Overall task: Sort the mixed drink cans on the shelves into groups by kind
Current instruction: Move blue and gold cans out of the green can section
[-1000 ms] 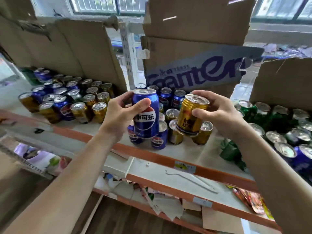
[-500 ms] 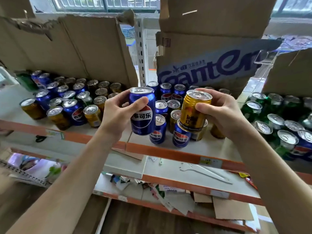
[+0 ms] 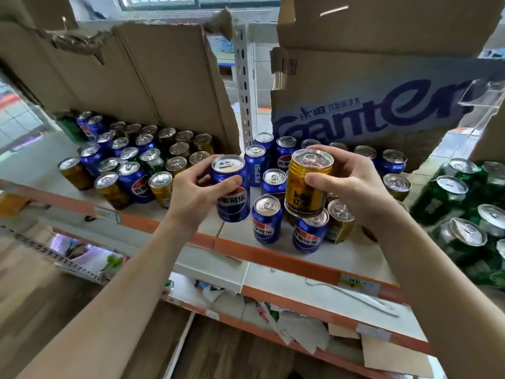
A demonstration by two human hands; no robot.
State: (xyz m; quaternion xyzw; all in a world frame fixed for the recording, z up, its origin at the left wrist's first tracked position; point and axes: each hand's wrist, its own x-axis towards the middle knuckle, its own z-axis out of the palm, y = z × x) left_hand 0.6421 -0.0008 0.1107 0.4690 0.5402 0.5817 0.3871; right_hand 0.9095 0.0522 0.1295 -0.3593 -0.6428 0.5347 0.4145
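Head view, looking down across an orange-edged shelf [image 3: 273, 255]. Gripping a blue cola can [image 3: 232, 198] in the left hand [image 3: 191, 195], thumb laid across the front, fingers curled behind. Holding it upright above the shelf, just at 9 o'clock of frame centre. Gripping a gold can [image 3: 307, 184] in the right hand [image 3: 355, 187], thumb on the label, fingers wrapped round the far side. Holding it slightly tilted at 3 o'clock of the blue one, near but apart. At 6 o'clock of both, standing blue cans [image 3: 266, 222] with gold ones among them. At 9 o'clock, a mixed cluster [image 3: 134, 181] of blue, gold and green, backed by torn cardboard [image 3: 136, 77]. At 3 o'clock, green cans [image 3: 440, 203]. At 1 o'clock, a printed carton [image 3: 369, 113].
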